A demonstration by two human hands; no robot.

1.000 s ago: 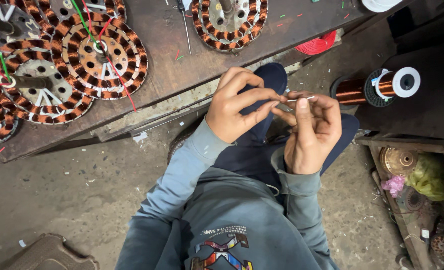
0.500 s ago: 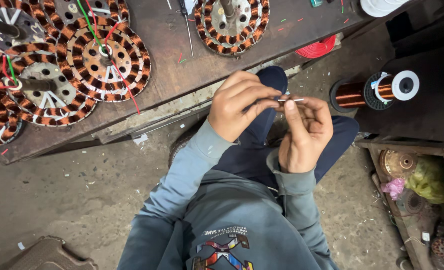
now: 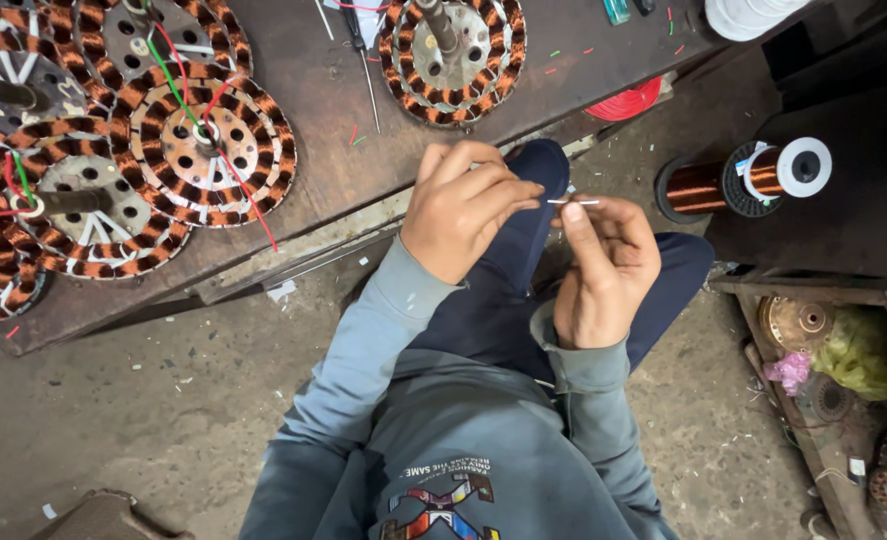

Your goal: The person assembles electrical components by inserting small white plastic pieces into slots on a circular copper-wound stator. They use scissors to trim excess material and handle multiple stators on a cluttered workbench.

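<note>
While raised over lap, left hand (image 3: 461,215) and right hand (image 3: 604,262) both pinch thin white sleeve (image 3: 574,202), grip clenched

A motor-winding workshop: copper-wound stators (image 3: 204,145) on a worn bench (image 3: 334,190), copper wire spool (image 3: 739,175) nearby.

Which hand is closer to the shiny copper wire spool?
The right hand. It sits just left of the copper wire spool, while the left hand is farther away, beyond the right hand, nearer the wooden bench.
</note>
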